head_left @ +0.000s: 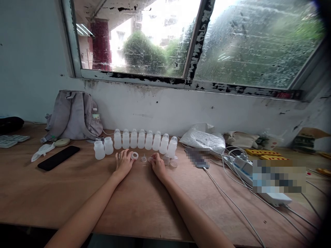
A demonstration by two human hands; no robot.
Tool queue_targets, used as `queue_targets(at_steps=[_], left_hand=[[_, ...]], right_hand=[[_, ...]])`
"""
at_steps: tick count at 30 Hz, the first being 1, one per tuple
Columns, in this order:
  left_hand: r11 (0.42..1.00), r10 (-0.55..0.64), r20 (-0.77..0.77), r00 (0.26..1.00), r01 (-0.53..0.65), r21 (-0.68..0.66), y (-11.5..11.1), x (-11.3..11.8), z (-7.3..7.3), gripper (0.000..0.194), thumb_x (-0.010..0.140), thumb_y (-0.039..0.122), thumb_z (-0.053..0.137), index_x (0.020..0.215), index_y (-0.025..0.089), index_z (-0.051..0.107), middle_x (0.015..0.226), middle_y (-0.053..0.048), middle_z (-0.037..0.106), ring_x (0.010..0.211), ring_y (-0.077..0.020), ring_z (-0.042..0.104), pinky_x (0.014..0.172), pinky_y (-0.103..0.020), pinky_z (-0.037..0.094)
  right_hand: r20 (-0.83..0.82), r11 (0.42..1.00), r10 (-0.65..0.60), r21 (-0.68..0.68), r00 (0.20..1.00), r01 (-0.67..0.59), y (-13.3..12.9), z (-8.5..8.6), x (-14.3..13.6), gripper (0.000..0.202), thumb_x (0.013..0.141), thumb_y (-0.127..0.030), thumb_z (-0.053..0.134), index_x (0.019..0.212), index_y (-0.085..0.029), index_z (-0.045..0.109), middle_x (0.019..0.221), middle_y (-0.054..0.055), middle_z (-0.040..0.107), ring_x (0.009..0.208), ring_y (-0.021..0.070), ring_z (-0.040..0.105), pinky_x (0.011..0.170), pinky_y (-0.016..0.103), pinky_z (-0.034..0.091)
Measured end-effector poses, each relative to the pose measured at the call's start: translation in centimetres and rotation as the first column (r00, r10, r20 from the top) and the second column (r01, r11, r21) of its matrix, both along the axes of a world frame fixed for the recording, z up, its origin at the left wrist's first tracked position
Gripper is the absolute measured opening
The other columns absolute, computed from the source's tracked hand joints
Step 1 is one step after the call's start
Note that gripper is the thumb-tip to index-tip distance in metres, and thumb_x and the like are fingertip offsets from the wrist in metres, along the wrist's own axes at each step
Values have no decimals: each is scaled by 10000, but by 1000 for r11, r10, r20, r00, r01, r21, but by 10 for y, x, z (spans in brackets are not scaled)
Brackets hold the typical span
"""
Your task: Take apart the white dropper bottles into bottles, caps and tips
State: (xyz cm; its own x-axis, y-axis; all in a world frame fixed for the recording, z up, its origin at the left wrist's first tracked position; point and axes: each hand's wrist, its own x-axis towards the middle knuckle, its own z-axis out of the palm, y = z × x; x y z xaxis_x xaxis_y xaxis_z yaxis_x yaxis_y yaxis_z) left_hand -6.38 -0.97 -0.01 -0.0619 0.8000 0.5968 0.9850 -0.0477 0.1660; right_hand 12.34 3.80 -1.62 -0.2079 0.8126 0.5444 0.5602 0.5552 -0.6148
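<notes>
My left hand (124,163) rests low over the table, its fingers apart and reaching forward, with a white bottle collar ring (134,155) beside its fingertips. What lies under its palm is hidden. The fingers of my right hand (158,165) close on the edge of a small clear part that looks like a bottle nipple (150,159). Between the two hands a clear nipple (143,158) stands on its base. Right of my right hand are two clear bottle caps (174,162). Behind, several capped frosted baby bottles (141,139) form a row; two uncapped bottles (99,150) stand at its left end.
A black phone (59,157) and a grey backpack (73,117) are on the left. To the right lie a silvery plastic package (204,138), a blurred device on a charging cable (219,193), and a white power strip (274,196) with tangled cords. Wall and window rise behind.
</notes>
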Motion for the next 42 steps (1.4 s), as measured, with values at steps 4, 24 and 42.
queue_targets(at_steps=[4, 24, 42], left_hand=[[995, 86, -23, 996, -87, -47, 5, -5, -8, 320, 797, 320, 424, 1087, 220, 518, 1223, -111, 437, 1137, -262, 342, 957, -530, 153], [951, 32, -27, 999, -39, -306, -2, -3, -8, 499, 831, 437, 267, 1257, 198, 369, 1336, -103, 338, 1236, -246, 264, 998, -463, 165], [942, 197, -93, 976, -215, -257, -2, -2, -12, 612, 796, 479, 284, 1268, 96, 357, 1314, -181, 343, 1219, -333, 267, 960, -584, 86]], right_hand=[[130, 999, -34, 21, 991, 31, 2, -3, 1, 188, 719, -131, 421, 898, -161, 474, 851, 73, 590, 800, 180, 547, 712, 290, 420], [359, 981, -173, -21, 917, 193, -12, 3, -3, 242, 666, -26, 400, 813, -181, 513, 825, 42, 534, 790, 163, 461, 631, 240, 261], [357, 1000, -29, 1, 934, 31, -18, 7, -6, 274, 750, -78, 411, 916, -216, 579, 888, 43, 593, 853, 171, 488, 689, 253, 298]])
